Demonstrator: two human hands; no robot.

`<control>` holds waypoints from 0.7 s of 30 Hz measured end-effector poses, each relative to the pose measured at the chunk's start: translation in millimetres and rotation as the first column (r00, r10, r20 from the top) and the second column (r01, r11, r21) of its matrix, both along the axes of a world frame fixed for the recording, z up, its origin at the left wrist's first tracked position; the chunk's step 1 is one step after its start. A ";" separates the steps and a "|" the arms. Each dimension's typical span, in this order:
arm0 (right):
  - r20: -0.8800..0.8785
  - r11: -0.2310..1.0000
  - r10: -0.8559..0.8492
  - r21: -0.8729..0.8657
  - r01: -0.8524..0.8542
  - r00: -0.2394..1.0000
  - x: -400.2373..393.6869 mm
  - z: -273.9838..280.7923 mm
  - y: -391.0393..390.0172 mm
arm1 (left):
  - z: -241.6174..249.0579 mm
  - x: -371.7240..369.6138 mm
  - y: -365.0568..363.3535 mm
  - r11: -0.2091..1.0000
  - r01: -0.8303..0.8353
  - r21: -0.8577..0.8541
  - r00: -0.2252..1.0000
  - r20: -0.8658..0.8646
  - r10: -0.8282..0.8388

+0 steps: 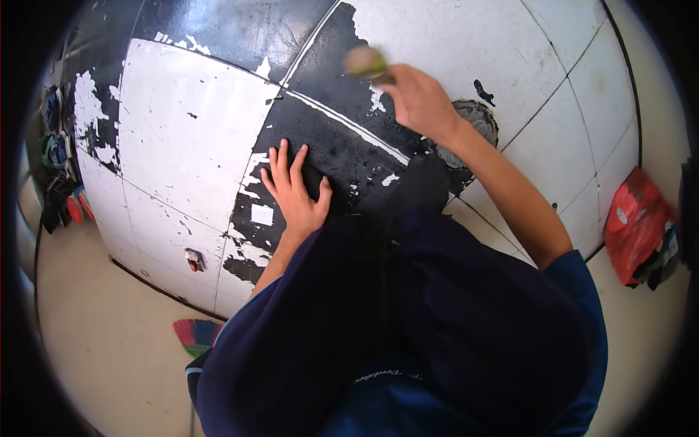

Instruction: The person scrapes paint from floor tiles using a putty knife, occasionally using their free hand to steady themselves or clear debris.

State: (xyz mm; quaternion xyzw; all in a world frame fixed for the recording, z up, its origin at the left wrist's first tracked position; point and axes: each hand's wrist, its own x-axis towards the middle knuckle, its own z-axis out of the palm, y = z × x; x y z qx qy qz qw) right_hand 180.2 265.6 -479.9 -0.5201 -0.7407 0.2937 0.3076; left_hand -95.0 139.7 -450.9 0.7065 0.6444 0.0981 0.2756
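Note:
My left hand (296,195) lies flat with fingers spread on a black patch (320,146) of the tiled floor. Above and to the right, my right hand (426,105) is closed on a tan and yellow-green tool (365,63) with a rounded end. Motion smears the tool, so I cannot tell its exact kind. It hangs over the border between the black patch and white flaking tiles. Beside my left hand is a small white square (262,214). A rough round grey patch (477,124) shows in the floor by my right wrist.
A red plastic bag (632,222) lies at the right wall. At lower left are a small red and black object (194,260) and a pink and green broom head (196,335). Assorted items (54,149) line the far left. My dark-clad legs (378,291) fill the lower middle.

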 end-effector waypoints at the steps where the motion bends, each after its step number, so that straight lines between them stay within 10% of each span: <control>1: -0.010 0.994 0.079 0.077 -0.078 0.997 1.2 -1.0 1.1 | -0.8 -1.2 0.4 1.000 0.005 0.007 1.000 -0.006 -0.005; 4: -0.018 0.942 -0.298 -0.170 0.291 0.954 2.7 -2.3 16.1 | -3.1 0.8 -1.0 1.000 0.001 0.009 1.000 -0.002 -0.001; 8: 0.014 0.991 0.109 0.079 -0.109 0.994 -0.1 -0.8 0.9 | 0.9 -1.1 -1.8 1.000 -0.001 -0.001 1.000 -0.004 0.001; 12: 0.011 0.948 -0.288 -0.141 0.287 0.958 -2.7 2.0 13.6 | -1.9 -0.3 -1.7 1.000 0.007 0.027 1.000 -0.010 -0.007; 15: -0.023 0.996 0.076 0.038 -0.075 0.997 -6.2 2.5 -3.2 | -0.3 0.0 -0.4 1.000 -0.001 0.008 1.000 0.000 0.001; 19: -0.010 0.954 -0.288 -0.087 0.286 0.958 -4.8 4.2 11.7 | -0.8 1.8 -1.5 1.000 -0.007 0.006 1.000 -0.008 0.007; 21: 0.008 0.996 -0.065 -0.068 0.066 0.998 -4.3 -0.4 -5.8 | 2.2 1.6 0.6 1.000 -0.012 -0.009 1.000 0.003 0.012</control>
